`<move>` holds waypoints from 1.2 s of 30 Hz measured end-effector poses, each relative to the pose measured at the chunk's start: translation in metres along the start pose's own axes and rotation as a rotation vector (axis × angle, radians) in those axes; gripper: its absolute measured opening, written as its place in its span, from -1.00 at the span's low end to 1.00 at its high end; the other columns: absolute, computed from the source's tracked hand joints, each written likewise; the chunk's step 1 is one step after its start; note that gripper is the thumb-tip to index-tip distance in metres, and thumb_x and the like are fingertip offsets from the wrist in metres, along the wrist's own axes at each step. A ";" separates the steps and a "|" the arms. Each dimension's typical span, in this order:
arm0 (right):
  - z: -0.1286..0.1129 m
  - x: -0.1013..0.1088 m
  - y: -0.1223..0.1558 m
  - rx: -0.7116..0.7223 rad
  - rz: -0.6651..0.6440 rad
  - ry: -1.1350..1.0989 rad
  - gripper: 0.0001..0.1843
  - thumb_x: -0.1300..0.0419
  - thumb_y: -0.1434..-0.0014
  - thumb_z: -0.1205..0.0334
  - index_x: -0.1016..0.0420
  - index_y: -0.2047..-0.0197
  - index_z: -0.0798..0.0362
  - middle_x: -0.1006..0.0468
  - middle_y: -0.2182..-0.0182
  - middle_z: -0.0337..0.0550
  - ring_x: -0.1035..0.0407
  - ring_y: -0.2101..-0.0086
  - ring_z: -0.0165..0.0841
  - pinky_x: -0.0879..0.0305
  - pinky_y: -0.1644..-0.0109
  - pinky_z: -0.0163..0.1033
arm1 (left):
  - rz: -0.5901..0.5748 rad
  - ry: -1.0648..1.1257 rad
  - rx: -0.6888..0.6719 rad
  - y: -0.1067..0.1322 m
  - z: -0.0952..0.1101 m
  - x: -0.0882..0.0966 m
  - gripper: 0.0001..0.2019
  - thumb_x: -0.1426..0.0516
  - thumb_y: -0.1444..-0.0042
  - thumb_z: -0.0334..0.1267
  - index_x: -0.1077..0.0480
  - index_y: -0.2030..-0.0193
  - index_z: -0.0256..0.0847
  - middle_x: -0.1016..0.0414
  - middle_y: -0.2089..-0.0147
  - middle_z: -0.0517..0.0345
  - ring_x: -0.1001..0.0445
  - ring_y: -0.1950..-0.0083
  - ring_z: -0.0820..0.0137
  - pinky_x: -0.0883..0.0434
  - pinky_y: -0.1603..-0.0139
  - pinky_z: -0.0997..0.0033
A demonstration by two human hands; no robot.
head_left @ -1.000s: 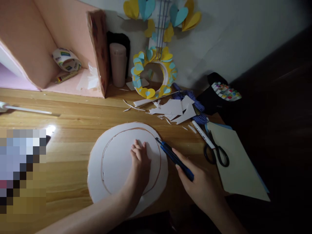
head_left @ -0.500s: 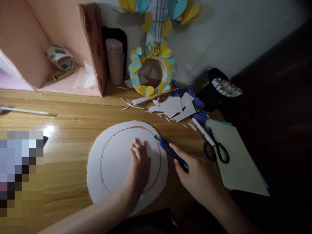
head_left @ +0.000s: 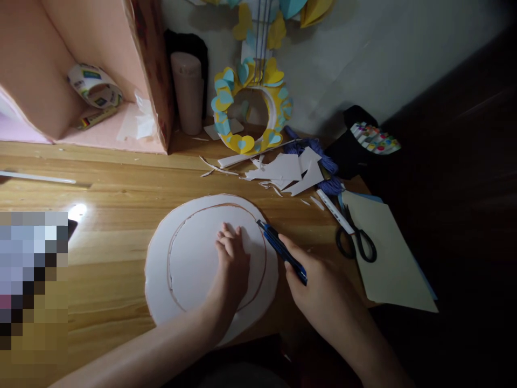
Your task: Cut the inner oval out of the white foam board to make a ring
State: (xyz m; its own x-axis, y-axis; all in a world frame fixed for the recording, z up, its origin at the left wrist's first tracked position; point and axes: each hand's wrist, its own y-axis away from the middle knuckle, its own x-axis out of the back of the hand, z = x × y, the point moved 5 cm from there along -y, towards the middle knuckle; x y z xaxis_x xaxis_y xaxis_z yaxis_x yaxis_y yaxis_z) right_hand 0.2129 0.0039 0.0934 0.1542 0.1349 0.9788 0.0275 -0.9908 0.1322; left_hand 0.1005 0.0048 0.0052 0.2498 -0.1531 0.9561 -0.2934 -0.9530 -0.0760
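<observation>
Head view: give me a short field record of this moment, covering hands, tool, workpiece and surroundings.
left hand: flat on the white foam disc, inside its cut ring
right hand: grip shut on the blue utility knife, tip at the ring's right side
surface: wooden desk
nearby: scissors, paper scraps, heart wreath

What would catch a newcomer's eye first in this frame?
A large white foam disc with a brown traced ring lies mid-table, the left hand flat on it. The right hand holds a blue utility knife at the ring's right edge. A yellow-and-blue heart wreath leans against the wall.
</observation>
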 end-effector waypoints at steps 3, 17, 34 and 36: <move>0.001 -0.005 0.005 0.009 0.053 -0.012 -0.49 -0.04 -0.12 0.35 -0.41 -0.15 -0.02 -0.64 0.43 -0.14 -0.53 0.47 -0.26 -0.37 0.47 -0.30 | -0.003 -0.040 -0.016 0.000 0.001 -0.003 -0.48 0.03 -0.23 -0.36 -0.09 -0.27 -0.67 -0.26 -0.19 -0.57 -0.40 -0.10 -0.03 -0.32 -0.07 0.03; 0.009 -0.017 0.037 -0.075 0.038 -0.123 -0.50 0.03 -0.18 0.27 -0.37 -0.18 0.00 -0.64 0.26 -0.08 -0.56 0.36 -0.22 -0.43 0.44 -0.28 | -0.018 0.133 0.021 0.000 -0.003 0.003 -0.49 0.10 -0.24 -0.41 -0.04 -0.29 -0.68 -0.18 -0.24 -0.60 -0.32 -0.18 -0.04 -0.29 -0.12 -0.02; 0.037 -0.011 -0.003 0.178 0.083 -0.115 -0.47 -0.05 -0.17 0.40 -0.32 -0.21 -0.10 -0.58 0.08 -0.16 -0.50 0.14 -0.29 -0.44 0.14 -0.25 | -0.091 0.148 -0.039 0.003 -0.029 0.023 -0.52 -0.01 -0.26 -0.23 -0.21 -0.24 -0.50 -0.28 -0.20 -0.45 -0.42 -0.05 0.09 -0.41 0.11 0.23; 0.044 -0.005 -0.018 0.251 0.040 -0.141 -0.47 -0.07 -0.18 0.40 -0.31 -0.21 -0.12 -0.56 0.03 -0.19 -0.47 0.09 -0.32 -0.41 0.07 -0.26 | -0.107 0.125 -0.056 0.000 -0.029 0.024 -0.51 -0.03 -0.26 -0.21 -0.22 -0.24 -0.50 -0.33 -0.16 -0.42 -0.42 -0.02 0.11 -0.40 0.16 0.27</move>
State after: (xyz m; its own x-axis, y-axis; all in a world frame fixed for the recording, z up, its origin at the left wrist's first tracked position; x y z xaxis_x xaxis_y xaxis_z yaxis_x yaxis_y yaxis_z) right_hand 0.2549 0.0213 0.0788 0.2956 0.1122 0.9487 0.2590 -0.9653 0.0335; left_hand 0.0793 0.0084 0.0366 0.1668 -0.0143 0.9859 -0.3232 -0.9454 0.0409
